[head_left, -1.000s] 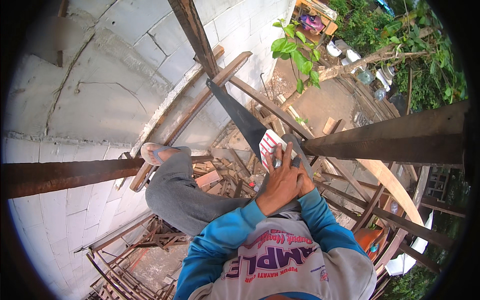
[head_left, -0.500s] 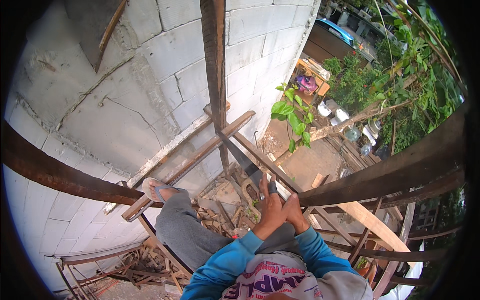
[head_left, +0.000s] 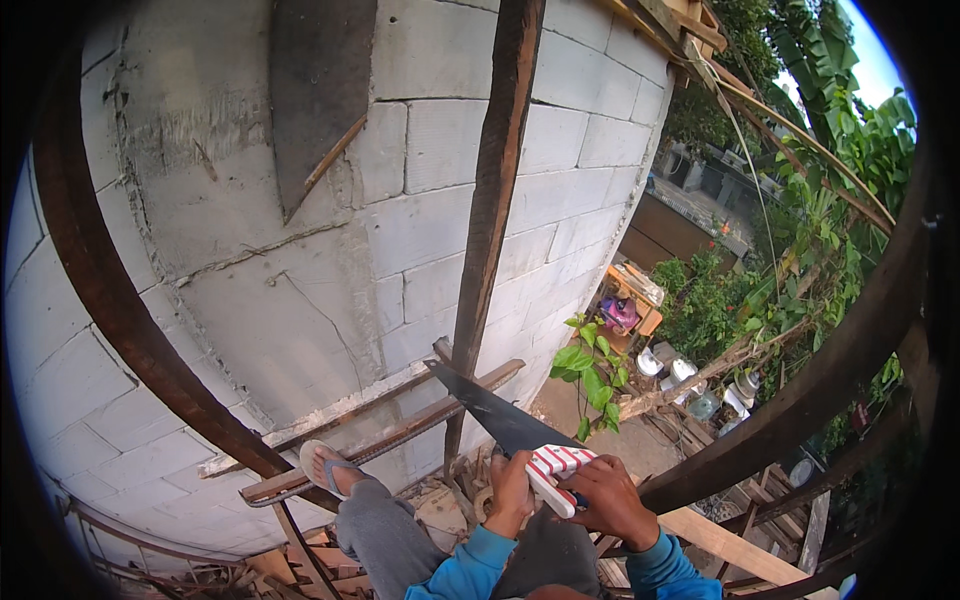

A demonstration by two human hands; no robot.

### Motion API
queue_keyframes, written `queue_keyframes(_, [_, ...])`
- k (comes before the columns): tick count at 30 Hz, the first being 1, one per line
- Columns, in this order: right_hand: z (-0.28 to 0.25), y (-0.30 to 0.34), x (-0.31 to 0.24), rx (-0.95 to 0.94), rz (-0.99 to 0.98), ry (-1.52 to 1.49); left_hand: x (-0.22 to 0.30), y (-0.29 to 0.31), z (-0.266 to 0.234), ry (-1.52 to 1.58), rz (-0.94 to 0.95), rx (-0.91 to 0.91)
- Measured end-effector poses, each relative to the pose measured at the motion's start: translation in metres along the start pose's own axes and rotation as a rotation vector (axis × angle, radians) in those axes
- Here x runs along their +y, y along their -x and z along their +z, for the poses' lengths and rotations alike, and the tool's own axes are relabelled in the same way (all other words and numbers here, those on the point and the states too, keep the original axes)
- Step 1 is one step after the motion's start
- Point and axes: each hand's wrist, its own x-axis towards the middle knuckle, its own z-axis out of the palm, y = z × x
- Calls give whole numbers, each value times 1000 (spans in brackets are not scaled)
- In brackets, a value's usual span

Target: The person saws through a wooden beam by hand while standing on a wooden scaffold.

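A handsaw has a dark tapering blade (head_left: 490, 408) and a white handle with red stripes (head_left: 553, 470). Its tip points up and left toward the upright timber post (head_left: 492, 190). My left hand (head_left: 510, 497) is closed on the near left side of the handle. From the right, my right hand (head_left: 612, 497) wraps its bent fingers about the other side. A small bit of blue shows beside those right fingers; what it is I cannot make out. My sandalled foot (head_left: 328, 468) rests on a horizontal timber rail (head_left: 400, 425).
A pale block wall (head_left: 420, 230) rises ahead. Dark beams (head_left: 130, 290) curve in at both sides. Broken wood and rubble (head_left: 440, 515) lie far below. A leafy sprig (head_left: 592, 370), white toilet bowls (head_left: 680, 372) and planks (head_left: 720, 545) are on the right.
My view has tilted up, showing more wall. My hands, pressed together before, are now apart on either side of the saw handle, which shows plainly.
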Motion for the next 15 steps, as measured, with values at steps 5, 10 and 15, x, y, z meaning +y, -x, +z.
queue_keyframes(5, [-54,2,-26,401,100,-79,40,12,27,123,130,-40])
queue_keyframes(10, [-26,2,-28,632,170,-1257,79,36,65,113,188,-149])
queue_keyframes(15, [-23,-18,-67,721,-14,-1534,122,56,114,120,325,-321])
